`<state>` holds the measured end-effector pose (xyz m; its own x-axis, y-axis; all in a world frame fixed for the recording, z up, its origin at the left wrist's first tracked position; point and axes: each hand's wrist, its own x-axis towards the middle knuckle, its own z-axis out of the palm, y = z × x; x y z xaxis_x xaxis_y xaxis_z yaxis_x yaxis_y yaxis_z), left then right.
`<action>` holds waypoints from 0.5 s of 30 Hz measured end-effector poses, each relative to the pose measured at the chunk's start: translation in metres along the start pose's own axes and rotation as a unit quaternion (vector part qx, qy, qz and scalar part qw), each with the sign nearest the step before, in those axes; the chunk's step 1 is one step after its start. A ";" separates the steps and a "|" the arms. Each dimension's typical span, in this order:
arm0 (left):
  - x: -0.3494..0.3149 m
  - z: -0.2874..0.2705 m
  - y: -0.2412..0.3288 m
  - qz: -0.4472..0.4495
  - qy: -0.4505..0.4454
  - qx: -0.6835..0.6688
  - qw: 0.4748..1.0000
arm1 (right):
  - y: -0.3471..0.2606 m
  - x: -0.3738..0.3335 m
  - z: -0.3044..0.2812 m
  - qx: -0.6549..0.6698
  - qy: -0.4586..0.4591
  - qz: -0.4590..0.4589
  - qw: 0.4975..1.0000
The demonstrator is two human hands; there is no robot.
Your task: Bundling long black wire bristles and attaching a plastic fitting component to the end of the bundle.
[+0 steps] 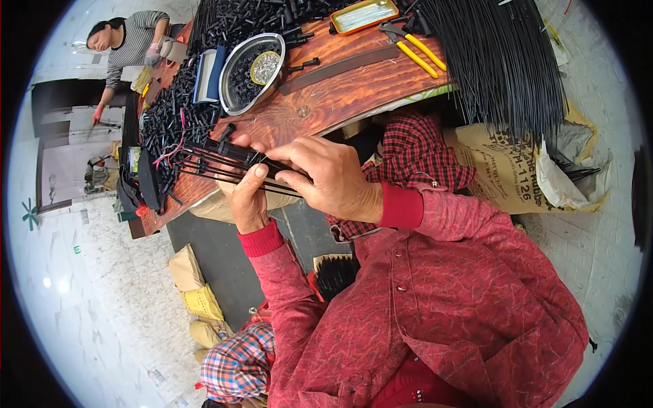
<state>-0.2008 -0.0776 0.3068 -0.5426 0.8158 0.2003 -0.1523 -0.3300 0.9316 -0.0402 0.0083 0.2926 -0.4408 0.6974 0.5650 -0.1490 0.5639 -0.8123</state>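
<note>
We have a small bunch of thin black rods [224, 166] in both hands, held just off the near edge of the wooden counter [340, 95]. Our left hand [248, 197] is closed around the rods from below, thumb up against them; our right hand [333, 177] pinches them from above, fingers curled over the bundle beside a small black fitting at its upper end. The rods fan out toward the left, so the bunch looks gathered but not yet squared or fastened, as far as we can judge.

Much seems left to do: a big sheaf of long black rods [503, 61] hangs over the right end of the counter, and a heap of small black plastic parts [177, 115] covers its left end and far edge. A steel bowl [248, 71] with a few parts sits mid-counter, with yellow-handled pliers [415, 51] and a shallow yellow tray [364, 15] near the far edge. We cannot make out any finished pile. Another person [129, 41] sits at the far left corner.
</note>
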 end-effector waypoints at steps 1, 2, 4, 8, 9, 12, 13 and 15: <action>0.000 0.000 0.000 -0.001 -0.012 -0.008 1.000 | 0.000 0.000 0.000 0.001 0.008 -0.009 1.000; 0.000 0.002 0.001 -0.001 -0.011 -0.008 1.000 | 0.000 0.000 0.000 0.002 0.016 -0.018 1.000; 0.001 0.009 0.002 0.009 0.000 0.004 1.000 | -0.001 -0.001 -0.001 -0.020 0.003 -0.035 0.999; 0.002 0.010 0.006 -0.015 0.019 0.043 0.999 | -0.003 -0.001 -0.009 -0.103 -0.031 -0.093 0.990; 0.001 0.012 0.007 -0.017 0.017 0.037 0.999 | -0.003 0.001 -0.011 -0.103 -0.031 -0.092 0.990; 0.002 0.012 0.006 -0.018 0.009 0.026 0.999 | 0.005 0.010 -0.019 -0.135 -0.071 -0.168 0.974; 0.002 0.011 0.006 -0.019 0.003 0.020 1.000 | 0.008 0.012 -0.021 -0.107 -0.078 -0.167 0.977; -0.002 0.015 0.008 -0.020 -0.005 0.014 1.000 | 0.011 0.016 -0.026 -0.063 -0.092 -0.167 0.980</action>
<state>-0.1891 -0.0748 0.3186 -0.5283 0.8330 0.1647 -0.1502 -0.2826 0.9474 -0.0257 0.0370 0.2961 -0.5408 0.3794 0.7507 -0.2065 0.8053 -0.5558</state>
